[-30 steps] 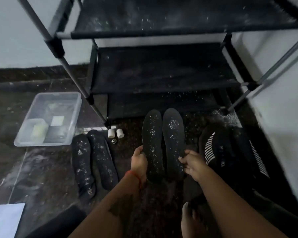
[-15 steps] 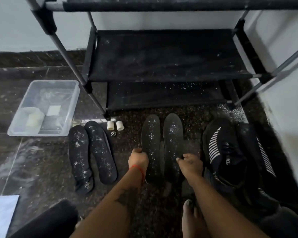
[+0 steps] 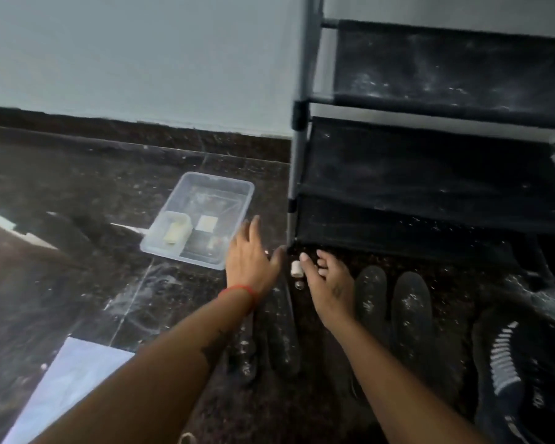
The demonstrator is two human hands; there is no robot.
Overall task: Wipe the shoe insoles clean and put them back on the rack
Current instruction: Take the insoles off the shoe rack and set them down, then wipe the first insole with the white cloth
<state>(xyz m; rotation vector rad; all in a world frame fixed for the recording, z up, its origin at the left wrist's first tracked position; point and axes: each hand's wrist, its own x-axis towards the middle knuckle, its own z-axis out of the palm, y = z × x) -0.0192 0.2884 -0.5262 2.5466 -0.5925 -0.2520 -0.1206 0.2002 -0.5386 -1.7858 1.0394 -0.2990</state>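
Note:
Two black insoles speckled with white dust (image 3: 393, 302) lie side by side on the dark floor in front of the black shoe rack (image 3: 430, 174). A second dusty pair (image 3: 276, 341) lies further left, partly under my forearms. My left hand (image 3: 249, 261) reaches forward with straight fingers above the floor, just right of a clear plastic tub (image 3: 202, 219), and holds nothing. Also empty and with loose fingers, my right hand (image 3: 329, 283) hovers above the floor between the two pairs.
The tub holds a pale sponge (image 3: 173, 233) and a small square pad. Small white caps (image 3: 296, 269) lie by the rack's front left leg. A black sneaker with white stripes (image 3: 507, 373) sits at the right. A white sheet (image 3: 68, 379) lies at the lower left.
Both hands let go of the right pair of insoles, which now lies on the floor. The hands moved left toward the tub, and my view swung left.

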